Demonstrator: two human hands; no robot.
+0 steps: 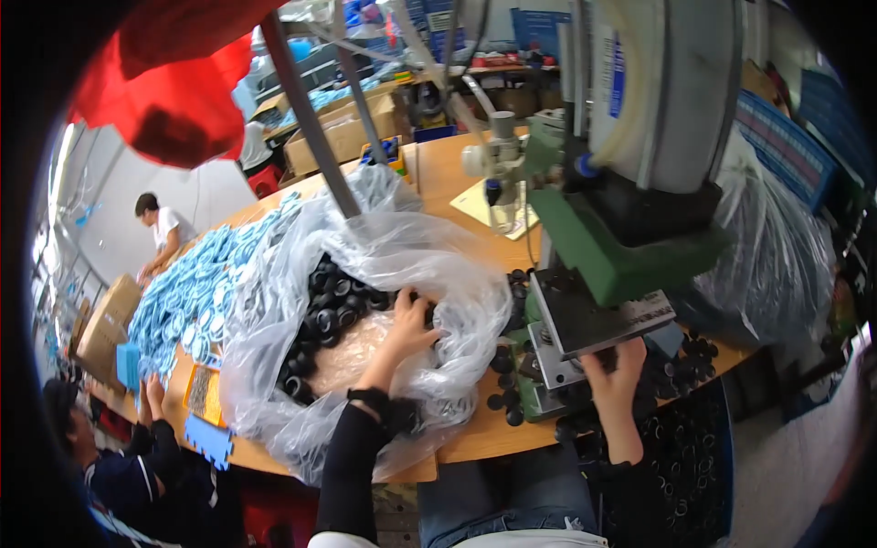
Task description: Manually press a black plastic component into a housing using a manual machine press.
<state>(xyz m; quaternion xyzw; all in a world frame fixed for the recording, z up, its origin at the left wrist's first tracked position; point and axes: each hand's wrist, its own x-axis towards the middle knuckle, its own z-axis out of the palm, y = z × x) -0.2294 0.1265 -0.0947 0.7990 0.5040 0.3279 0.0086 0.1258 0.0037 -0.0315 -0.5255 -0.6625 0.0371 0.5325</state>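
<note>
My left hand (pixel 407 331) reaches into a clear plastic bag (pixel 251 356) on the table. Its fingers and thumb curl around a black round part at the right of the bag's opening. A heap of similar black round parts (pixel 333 306) lies in the bag to the left of that hand. My right hand (pixel 618 384) is at the front of a green bench press (pixel 621 247), just below the press's dark metal plate (pixel 603 315). Its thumb and fingers are apart; the fingertips are partly hidden at the plate's edge. I see nothing held there.
Loose black parts (pixel 690 361) lie around the press base. Light-blue rings (pixel 196 292) are piled at the left, beside a yellow tray (pixel 203 395). A metal post (pixel 311 110) rises behind the bag. A co-worker (pixel 110 457) sits at the lower left; another person (pixel 164 228) is farther back.
</note>
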